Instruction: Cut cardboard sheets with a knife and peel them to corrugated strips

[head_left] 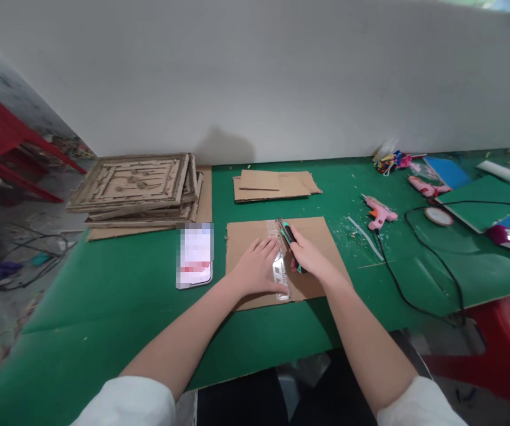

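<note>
A brown cardboard sheet [317,236] lies flat on the green table [126,296] in front of me. A clear plastic ruler [280,278] rests on it, running away from me. My left hand [257,266] lies flat with its fingers spread, pressing on the ruler and the cardboard. My right hand [307,255] is closed round a teal and black utility knife [287,232], whose blade end sits against the ruler's right edge near the sheet's far side.
A phone [195,255] lies left of the sheet. Stacked cardboard maze boards [135,186] sit at the far left, loose cardboard pieces [273,184] behind. A pink glue gun [379,213] with a black cord [410,296], tape roll [438,216] and scraps lie to the right.
</note>
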`<action>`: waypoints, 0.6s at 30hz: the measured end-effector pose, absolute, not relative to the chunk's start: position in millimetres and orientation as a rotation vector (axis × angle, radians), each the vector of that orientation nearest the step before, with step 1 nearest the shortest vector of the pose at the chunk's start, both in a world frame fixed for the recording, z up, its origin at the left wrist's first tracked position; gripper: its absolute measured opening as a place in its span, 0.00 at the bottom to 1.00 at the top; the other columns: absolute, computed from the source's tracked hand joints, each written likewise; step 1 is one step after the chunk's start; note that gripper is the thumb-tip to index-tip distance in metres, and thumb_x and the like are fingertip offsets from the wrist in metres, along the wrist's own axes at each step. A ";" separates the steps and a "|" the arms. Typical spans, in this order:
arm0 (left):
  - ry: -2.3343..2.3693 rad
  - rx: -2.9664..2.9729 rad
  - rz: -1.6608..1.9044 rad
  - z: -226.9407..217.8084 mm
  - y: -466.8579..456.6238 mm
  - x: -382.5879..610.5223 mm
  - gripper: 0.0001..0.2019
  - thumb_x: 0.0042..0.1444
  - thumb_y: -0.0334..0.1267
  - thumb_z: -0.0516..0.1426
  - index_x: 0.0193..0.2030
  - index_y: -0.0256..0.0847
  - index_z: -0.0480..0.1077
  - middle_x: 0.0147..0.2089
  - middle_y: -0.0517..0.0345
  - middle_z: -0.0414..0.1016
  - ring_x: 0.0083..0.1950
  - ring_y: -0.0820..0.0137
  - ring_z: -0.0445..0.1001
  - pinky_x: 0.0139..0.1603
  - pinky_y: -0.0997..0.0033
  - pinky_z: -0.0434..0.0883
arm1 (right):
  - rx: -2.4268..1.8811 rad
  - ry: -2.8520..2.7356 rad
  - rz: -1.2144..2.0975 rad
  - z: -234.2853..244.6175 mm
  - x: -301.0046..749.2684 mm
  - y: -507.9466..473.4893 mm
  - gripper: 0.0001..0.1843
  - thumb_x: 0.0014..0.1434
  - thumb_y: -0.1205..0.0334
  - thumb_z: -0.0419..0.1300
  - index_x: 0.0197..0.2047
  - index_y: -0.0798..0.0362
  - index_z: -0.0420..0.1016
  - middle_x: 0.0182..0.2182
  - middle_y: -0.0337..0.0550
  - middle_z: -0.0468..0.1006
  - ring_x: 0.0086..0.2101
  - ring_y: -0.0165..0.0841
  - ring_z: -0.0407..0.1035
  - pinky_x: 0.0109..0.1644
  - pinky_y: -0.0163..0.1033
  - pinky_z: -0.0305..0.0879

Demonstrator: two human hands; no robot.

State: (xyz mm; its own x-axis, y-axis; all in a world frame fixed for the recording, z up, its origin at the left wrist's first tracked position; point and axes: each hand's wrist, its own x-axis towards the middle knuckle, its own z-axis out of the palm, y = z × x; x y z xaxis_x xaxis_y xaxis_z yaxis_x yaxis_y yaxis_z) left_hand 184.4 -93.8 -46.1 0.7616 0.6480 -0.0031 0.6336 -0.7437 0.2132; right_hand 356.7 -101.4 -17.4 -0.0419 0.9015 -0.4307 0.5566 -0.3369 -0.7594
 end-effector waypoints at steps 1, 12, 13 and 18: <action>1.015 2.760 0.097 -45.6 -93.8 184.4 0.56 0.38 0.74 0.39 0.65 0.30 0.39 0.67 0.42 0.42 0.67 0.56 0.40 0.63 0.56 0.38 | -1.901 -1.543 1.330 -16.5 356.2 -101.2 0.31 0.60 0.66 0.39 0.65 0.44 0.33 0.16 0.37 0.70 0.19 0.30 0.67 0.22 0.30 0.57; 1.003 2.751 0.058 -44.0 -93.6 184.2 0.55 0.39 0.74 0.39 0.65 0.30 0.38 0.68 0.44 0.40 0.67 0.56 0.38 0.63 0.55 0.37 | -1.914 -1.664 1.266 -13.2 356.2 -98.3 0.34 0.58 0.65 0.43 0.66 0.48 0.35 0.22 0.40 0.74 0.19 0.28 0.66 0.22 0.32 0.56; 1.003 2.751 0.061 -44.1 -93.6 184.2 0.55 0.39 0.73 0.39 0.65 0.30 0.38 0.67 0.44 0.40 0.67 0.56 0.38 0.63 0.55 0.37 | -1.928 -1.681 1.239 -12.4 355.8 -98.1 0.34 0.58 0.65 0.43 0.66 0.48 0.36 0.23 0.40 0.74 0.18 0.28 0.66 0.22 0.32 0.55; 1.007 2.740 0.067 -44.9 -93.6 184.2 0.55 0.39 0.74 0.39 0.65 0.30 0.39 0.67 0.43 0.41 0.67 0.56 0.38 0.64 0.56 0.37 | -2.003 -1.813 1.053 -3.2 349.7 -100.6 0.32 0.58 0.62 0.43 0.65 0.53 0.40 0.26 0.44 0.76 0.20 0.29 0.66 0.25 0.33 0.57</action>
State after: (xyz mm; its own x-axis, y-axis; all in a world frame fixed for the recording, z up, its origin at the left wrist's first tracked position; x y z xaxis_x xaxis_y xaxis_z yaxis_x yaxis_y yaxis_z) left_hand 184.2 -93.6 -44.9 0.7642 0.6441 -0.0333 0.6341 -0.7408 0.2216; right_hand 349.7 -100.6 -3.2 -0.0302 0.9382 -0.3447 0.7644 -0.2005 -0.6127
